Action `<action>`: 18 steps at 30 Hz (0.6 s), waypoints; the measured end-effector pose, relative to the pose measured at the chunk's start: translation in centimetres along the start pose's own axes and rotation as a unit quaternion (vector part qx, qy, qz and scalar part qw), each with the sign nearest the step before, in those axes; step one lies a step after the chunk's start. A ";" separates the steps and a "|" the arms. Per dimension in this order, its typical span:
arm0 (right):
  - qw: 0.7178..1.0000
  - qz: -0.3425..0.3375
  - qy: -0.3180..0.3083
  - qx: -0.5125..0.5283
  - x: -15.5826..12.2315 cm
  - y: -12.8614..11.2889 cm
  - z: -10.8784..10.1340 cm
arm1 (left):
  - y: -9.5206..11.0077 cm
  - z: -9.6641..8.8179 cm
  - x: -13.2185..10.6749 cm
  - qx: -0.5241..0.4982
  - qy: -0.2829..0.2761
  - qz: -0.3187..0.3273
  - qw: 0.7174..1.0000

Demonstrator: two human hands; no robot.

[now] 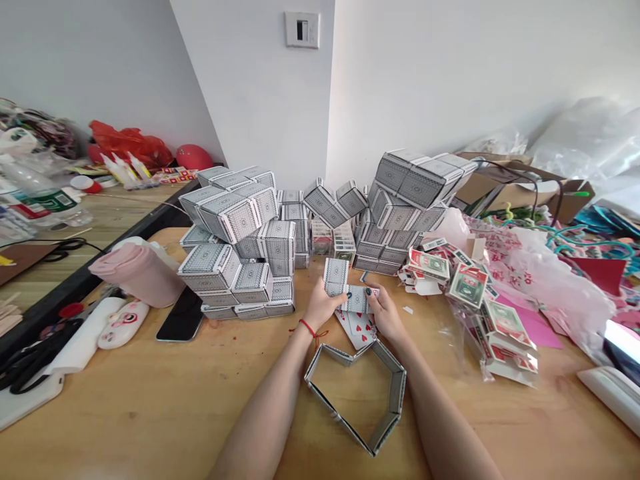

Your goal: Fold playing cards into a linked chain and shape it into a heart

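Note:
My left hand (321, 305) and my right hand (384, 312) meet over the wooden table (150, 400), both closed on grey-backed playing cards (345, 288); one card stands upright in the left fingers, another lies across between both hands. A red string circles my left wrist. Beneath the hands lie face-up cards with red hearts (360, 328). Just in front of me stands a heart-shaped ring of joined cards (357, 393) on edge.
Piles of cubes made of cards (240, 233) rise behind the hands, more at the right (415, 193). Card boxes in a clear bag (480, 300) lie right. A black phone (183, 317), pink cloth (140, 270), scissors (25, 363) sit left.

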State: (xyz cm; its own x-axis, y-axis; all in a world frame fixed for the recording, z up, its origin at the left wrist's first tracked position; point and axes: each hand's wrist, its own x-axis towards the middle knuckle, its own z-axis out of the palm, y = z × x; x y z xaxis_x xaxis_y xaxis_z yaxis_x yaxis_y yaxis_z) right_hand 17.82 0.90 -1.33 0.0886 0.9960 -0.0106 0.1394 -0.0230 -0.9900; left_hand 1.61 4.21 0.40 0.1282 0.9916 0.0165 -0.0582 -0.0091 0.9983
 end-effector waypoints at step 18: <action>1.000 0.003 -0.008 0.017 -0.1 0.4 -0.1 | 0.4 0.3 -0.1 0.036 -0.002 0.028 0.999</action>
State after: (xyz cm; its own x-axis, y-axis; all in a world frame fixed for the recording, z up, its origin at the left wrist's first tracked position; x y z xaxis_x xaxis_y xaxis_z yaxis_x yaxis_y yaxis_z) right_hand 17.91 0.75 -1.70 0.0740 0.9971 -0.0179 0.1044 -0.0256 -0.9942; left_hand 1.86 4.08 0.83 0.1309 0.9888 0.0720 0.0057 -0.0734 0.9973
